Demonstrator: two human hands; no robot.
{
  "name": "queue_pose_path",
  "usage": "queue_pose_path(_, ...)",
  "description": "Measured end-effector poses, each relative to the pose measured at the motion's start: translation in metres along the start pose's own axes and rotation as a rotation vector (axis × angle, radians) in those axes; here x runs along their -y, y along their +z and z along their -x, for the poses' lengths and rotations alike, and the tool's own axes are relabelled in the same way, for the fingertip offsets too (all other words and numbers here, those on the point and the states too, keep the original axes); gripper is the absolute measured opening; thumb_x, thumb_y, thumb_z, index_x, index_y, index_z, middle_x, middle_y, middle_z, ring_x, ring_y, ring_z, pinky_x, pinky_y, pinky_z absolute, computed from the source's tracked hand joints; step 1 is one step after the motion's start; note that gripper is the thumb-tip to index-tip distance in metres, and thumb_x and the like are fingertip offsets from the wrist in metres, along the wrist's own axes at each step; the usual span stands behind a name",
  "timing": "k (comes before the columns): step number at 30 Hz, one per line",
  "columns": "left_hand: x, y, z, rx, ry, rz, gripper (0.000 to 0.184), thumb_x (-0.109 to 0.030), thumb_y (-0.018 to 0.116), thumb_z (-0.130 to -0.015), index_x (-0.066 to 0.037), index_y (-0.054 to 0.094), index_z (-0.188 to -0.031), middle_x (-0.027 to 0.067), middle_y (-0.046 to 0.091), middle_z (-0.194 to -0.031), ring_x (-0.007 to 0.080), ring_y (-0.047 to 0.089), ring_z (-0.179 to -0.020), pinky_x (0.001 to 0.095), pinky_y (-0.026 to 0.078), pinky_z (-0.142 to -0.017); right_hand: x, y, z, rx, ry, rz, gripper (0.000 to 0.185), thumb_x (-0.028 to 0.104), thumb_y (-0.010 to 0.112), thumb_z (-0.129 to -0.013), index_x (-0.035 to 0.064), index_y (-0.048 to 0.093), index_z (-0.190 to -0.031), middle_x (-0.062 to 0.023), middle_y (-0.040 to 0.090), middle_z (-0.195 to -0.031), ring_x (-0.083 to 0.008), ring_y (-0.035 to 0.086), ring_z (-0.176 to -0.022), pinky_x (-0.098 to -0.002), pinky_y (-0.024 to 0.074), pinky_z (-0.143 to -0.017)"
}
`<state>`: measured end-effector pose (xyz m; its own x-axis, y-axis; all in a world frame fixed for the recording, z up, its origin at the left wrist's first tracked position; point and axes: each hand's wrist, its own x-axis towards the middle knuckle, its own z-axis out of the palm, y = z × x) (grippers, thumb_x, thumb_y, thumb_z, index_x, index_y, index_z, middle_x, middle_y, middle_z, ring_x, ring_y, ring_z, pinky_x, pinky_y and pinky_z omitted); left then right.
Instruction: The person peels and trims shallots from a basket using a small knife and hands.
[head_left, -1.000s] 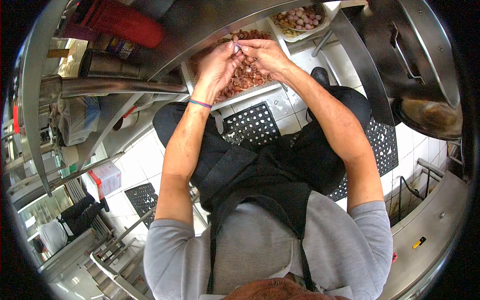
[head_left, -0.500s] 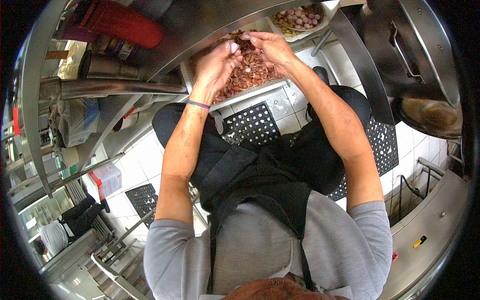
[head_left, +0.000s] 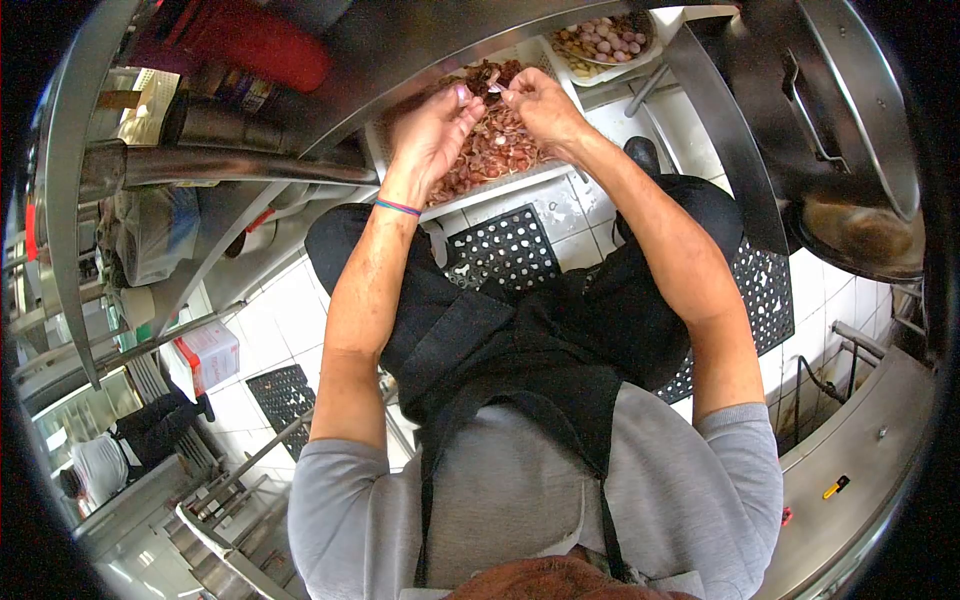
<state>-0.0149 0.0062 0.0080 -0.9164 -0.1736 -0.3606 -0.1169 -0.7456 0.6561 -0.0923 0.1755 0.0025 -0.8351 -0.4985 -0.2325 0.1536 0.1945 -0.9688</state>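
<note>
Over a white tray (head_left: pixel 515 183) heaped with reddish-brown shallots and loose skins (head_left: pixel 490 150), both of my hands work close together. My left hand (head_left: pixel 430 132) is closed around a small pale purple shallot (head_left: pixel 462 93), which shows at the fingertips. Just to its right, my right hand (head_left: pixel 543 108) pinches a thin whitish-purple piece (head_left: pixel 497 88) that looks like shallot skin. A small gap separates the two hands. A bowl of pale, peeled-looking shallots (head_left: pixel 605 45) stands beyond my right hand.
A steel table edge (head_left: pixel 440 75) runs above the tray. Perforated black mats (head_left: pixel 505 250) lie on white floor tiles. A large steel pot (head_left: pixel 800 110) is at the right, and a yellow-handled tool (head_left: pixel 836 488) lies on a steel counter. Another person (head_left: pixel 110 465) is at far left.
My right hand has shifted slightly down and to the right, and the thin piece shows more plainly in its fingers. My left hand stays almost in place with the shallot.
</note>
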Motion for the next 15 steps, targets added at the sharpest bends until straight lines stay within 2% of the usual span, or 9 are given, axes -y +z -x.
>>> queue_pose_path(1,0.000,0.000,0.000,0.003,0.000,0.008,0.018,-0.010,0.049,-0.097,0.005,0.053,-0.108,0.0145,0.058,-0.103,0.0261,0.056,-0.099,0.0389,0.048,-0.096,0.000,0.000,0.000,0.030,-0.005,-0.029,0.032,0.016,0.060,-0.091,0.0037,0.058,-0.120,-0.0087,0.060,-0.081,-0.0131,0.054,-0.069,-0.0303,0.0465,-0.052)
queue_pose_path(4,0.000,-0.003,-0.001,0.015,-0.012,0.022,0.018,-0.011,0.048,-0.098,0.005,0.053,-0.106,0.0142,0.058,-0.104,0.0258,0.056,-0.099,0.0391,0.049,-0.095,0.001,0.003,0.003,0.052,-0.030,0.043,0.037,0.016,0.060,-0.091,0.0091,0.056,-0.127,-0.0067,0.061,-0.079,-0.0118,0.053,-0.069,-0.0280,0.0457,-0.056)
queue_pose_path(7,0.000,-0.003,-0.001,0.013,-0.048,0.015,0.019,-0.013,0.048,-0.099,0.004,0.053,-0.106,0.0130,0.057,-0.103,0.0243,0.056,-0.097,0.0382,0.050,-0.094,0.003,0.008,0.005,0.005,-0.107,0.161,0.042,0.016,0.060,-0.091,0.0073,0.053,-0.131,-0.0058,0.062,-0.078,-0.0103,0.052,-0.066,-0.0263,0.0440,-0.058)
queue_pose_path(10,0.000,-0.003,0.000,-0.011,-0.083,0.010,0.020,-0.014,0.047,-0.099,0.002,0.053,-0.107,0.0120,0.057,-0.103,0.0225,0.057,-0.095,0.0362,0.051,-0.091,0.013,0.010,0.012,0.115,0.002,-0.011,0.043,0.018,0.061,-0.091,0.0045,0.052,-0.131,-0.0059,0.063,-0.078,-0.0103,0.053,-0.066,-0.0271,0.0447,-0.060)
queue_pose_path(15,0.004,-0.007,-0.006,-0.028,-0.066,0.016,0.019,-0.015,0.049,-0.099,0.001,0.054,-0.107,0.0117,0.058,-0.102,0.0211,0.057,-0.092,0.0347,0.052,-0.087,0.014,0.012,0.013,0.108,0.011,-0.014,0.037,0.017,0.061,-0.091,0.0021,0.055,-0.124,-0.0066,0.062,-0.077,-0.0108,0.054,-0.067,-0.0279,0.0453,-0.060)
